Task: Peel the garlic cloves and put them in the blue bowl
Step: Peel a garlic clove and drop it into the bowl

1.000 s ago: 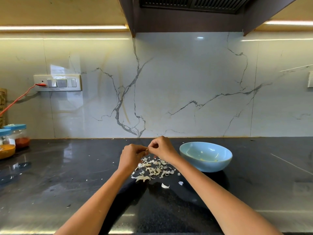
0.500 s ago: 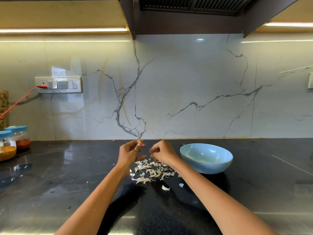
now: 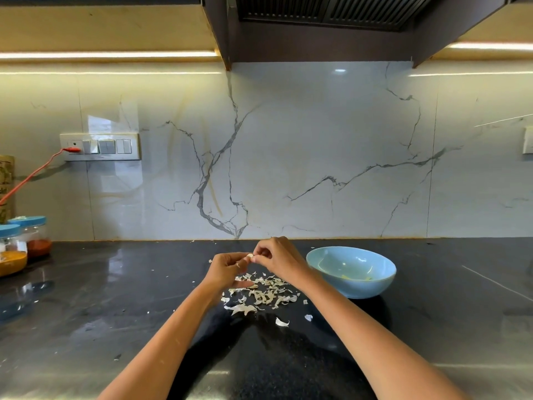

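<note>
Fingertips of both hands pinch one garlic clove (image 3: 249, 256): the left hand (image 3: 227, 268) and right hand (image 3: 278, 256), apart half a second ago, have rejoined above the skins (image 3: 261, 294), so peeling resumes beside the blue bowl (image 3: 350, 271).

A white marble wall (image 3: 317, 157) with grey veins is seen behind a glossy black counter (image 3: 86, 313). A dark hood (image 3: 317, 27) is mounted above, and warm light strips (image 3: 106, 55) are lit beside it.
</note>
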